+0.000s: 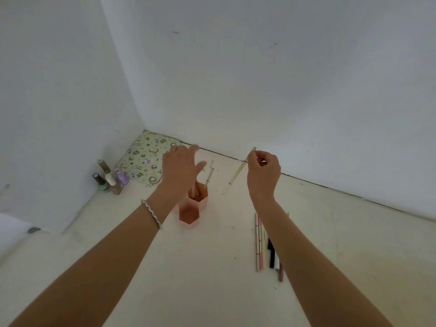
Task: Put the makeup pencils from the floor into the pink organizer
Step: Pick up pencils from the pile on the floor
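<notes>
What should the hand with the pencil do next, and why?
Probably carry it left and lower it, tip down, into the pink organizer. The right hand pinches a cream pencil in the air, off to the organizer's right. The left hand hovers open over the organizer, where a few pencils already stand. More pencils wait on the floor.

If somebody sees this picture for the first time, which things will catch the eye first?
First, the two bare arms reaching in: the right hand pinches a thin cream-coloured makeup pencil in the air, while the open left hand hovers over the pink hexagonal plastic organizer, which already holds pencils. Next, the row of loose pencils on the pale floor beside the right forearm.
</notes>
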A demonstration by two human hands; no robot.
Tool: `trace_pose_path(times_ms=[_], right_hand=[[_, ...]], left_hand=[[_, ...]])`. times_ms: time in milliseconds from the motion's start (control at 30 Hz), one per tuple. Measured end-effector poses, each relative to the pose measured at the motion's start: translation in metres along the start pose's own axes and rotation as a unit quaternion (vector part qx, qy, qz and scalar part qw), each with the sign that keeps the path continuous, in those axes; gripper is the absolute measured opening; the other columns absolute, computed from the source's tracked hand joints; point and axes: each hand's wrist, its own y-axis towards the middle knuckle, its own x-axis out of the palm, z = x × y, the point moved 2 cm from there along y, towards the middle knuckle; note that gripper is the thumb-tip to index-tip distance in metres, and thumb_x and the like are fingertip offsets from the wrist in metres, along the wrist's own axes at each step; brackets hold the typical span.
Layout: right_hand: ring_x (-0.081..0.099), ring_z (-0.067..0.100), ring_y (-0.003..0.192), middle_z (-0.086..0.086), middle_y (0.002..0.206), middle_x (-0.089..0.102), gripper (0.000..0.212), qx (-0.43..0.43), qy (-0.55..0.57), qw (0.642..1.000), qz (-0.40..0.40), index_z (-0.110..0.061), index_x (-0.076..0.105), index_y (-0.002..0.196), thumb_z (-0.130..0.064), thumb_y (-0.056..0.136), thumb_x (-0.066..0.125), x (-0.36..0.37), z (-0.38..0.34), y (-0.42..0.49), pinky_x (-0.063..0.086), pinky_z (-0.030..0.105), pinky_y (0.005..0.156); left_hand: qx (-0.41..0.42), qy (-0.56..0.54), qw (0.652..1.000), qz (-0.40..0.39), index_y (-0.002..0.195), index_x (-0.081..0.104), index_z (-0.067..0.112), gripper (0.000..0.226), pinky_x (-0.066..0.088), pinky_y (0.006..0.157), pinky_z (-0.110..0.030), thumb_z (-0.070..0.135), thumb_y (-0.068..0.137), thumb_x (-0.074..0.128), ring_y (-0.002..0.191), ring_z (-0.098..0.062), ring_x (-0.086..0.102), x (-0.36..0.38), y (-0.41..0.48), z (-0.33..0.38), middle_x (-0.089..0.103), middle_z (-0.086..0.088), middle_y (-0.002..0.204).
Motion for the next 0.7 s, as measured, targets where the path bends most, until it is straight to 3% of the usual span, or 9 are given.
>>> trace_pose_path(times_ms=[167,367,500,567,700], right_hand=[[0.055,0.004,0.073,-0.008,0.089,0.06,0.011,-0.044,0.006,0.999,-0.021,-0.021,0.065,0.087,-0.031,0.092,0.062,0.03,-0.003,-0.026,0.042,0.008,0.065],[0.054,0.001,0.074,-0.009,0.092,0.059,0.009,-0.085,-0.132,0.975,-0.155,-0.025,0.068,0.089,-0.034,0.088,0.067,0.045,0.029,-0.046,0.039,0.013,0.066],[0.054,0.007,0.07,-0.007,0.088,0.061,0.006,-0.088,-0.125,0.983,-0.105,-0.023,0.065,0.093,-0.025,0.087,0.066,0.018,0.032,-0.029,0.042,0.016,0.065],[0.056,0.013,0.07,-0.003,0.088,0.063,0.012,-0.062,-0.113,0.989,-0.077,-0.02,0.066,0.095,-0.014,0.088,0.059,0.0,0.032,-0.013,0.042,0.021,0.066],[0.056,0.016,0.071,0.0,0.09,0.064,0.021,-0.017,-0.114,0.992,-0.047,-0.017,0.066,0.101,-0.007,0.088,0.052,-0.039,0.039,0.01,0.041,0.02,0.063]], left_hand=[[-0.025,-0.153,0.984,0.092,0.132,0.051,0.015,0.038,0.046,0.092,-0.042,0.031,0.098,0.05,0.107,-0.027,0.056,-0.031,0.009,-0.018,0.066,-0.007,0.108],[-0.043,-0.241,0.968,0.046,0.13,0.052,0.018,0.035,0.051,0.083,-0.033,0.024,0.096,0.052,0.097,-0.016,0.062,-0.035,-0.001,-0.008,0.066,0.002,0.101],[-0.065,-0.233,0.969,0.04,0.12,0.055,0.022,0.03,0.054,0.068,-0.034,0.019,0.09,0.053,0.077,-0.014,0.063,-0.02,-0.016,0.023,0.064,0.008,0.086],[-0.068,-0.234,0.97,-0.018,0.113,0.056,0.021,0.024,0.054,0.069,-0.034,0.019,0.089,0.053,0.075,-0.015,0.064,0.0,-0.026,0.045,0.067,0.004,0.087],[-0.064,-0.185,0.962,-0.193,0.104,0.062,0.017,0.019,0.052,0.077,-0.031,0.02,0.086,0.056,0.093,-0.02,0.065,0.061,-0.053,0.09,0.067,-0.001,0.102]])
